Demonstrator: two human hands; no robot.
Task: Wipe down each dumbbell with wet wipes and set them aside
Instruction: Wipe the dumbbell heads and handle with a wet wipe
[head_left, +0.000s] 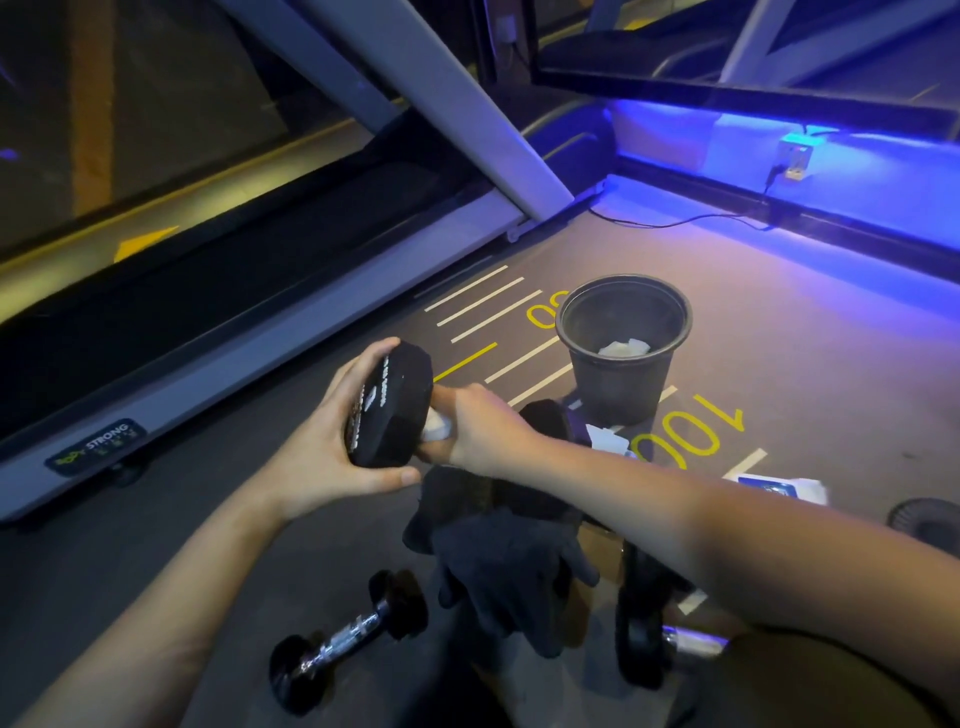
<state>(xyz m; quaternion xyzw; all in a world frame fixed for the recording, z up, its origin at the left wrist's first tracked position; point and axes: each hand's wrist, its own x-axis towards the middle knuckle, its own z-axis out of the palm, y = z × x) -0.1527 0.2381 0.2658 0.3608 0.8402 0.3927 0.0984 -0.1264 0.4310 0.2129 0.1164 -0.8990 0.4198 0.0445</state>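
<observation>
Dumbbell (389, 410) mid-wipe, just left of bin (623, 312) | left hand (332, 441) cups its head | right hand (478, 431) wraps wipe (436, 428) round handle | used wipes binned | small dumbbell (345, 636) near-left of bin, pending, by judgement.

The scene was dim. A blue-violet glow (810, 150) spread from the upper right over the floor (779, 332). Straight lines bowed toward the edges, and detail was soft.
</observation>
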